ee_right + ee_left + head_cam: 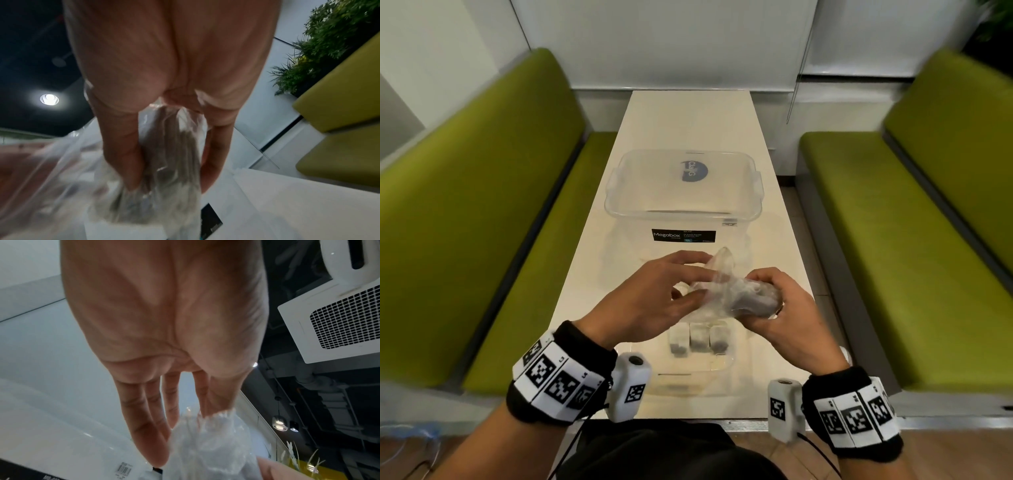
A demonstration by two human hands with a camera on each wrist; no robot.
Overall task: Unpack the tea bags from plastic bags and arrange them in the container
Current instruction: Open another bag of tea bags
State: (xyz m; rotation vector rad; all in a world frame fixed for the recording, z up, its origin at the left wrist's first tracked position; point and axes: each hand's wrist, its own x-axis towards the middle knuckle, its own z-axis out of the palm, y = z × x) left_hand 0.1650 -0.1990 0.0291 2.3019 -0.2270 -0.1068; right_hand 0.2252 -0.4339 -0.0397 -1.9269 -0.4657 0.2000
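Both hands hold a clear plastic bag (726, 284) above the white table (688, 120). My right hand (760, 294) grips its lower end, fingers curled round the brown tea bags (753, 303) bunched inside. In the right wrist view the right hand (168, 186) squeezes those tea bags (174, 154) through the film. My left hand (702, 284) pinches the bag's open end between thumb and nearly straight fingers. In the left wrist view the left hand (185, 426) meets the plastic bag (209, 451), whose edge hides the thumb tip. Below the hands, three tea bags (698, 339) stand in a small clear container (695, 375).
A large clear Megabox box (616, 205) with its lid on stands just beyond the hands, mid-table. Green bench seats (517, 222) flank the narrow table on both sides. A white wall closes the far end. The small container sits close to the table's near edge.
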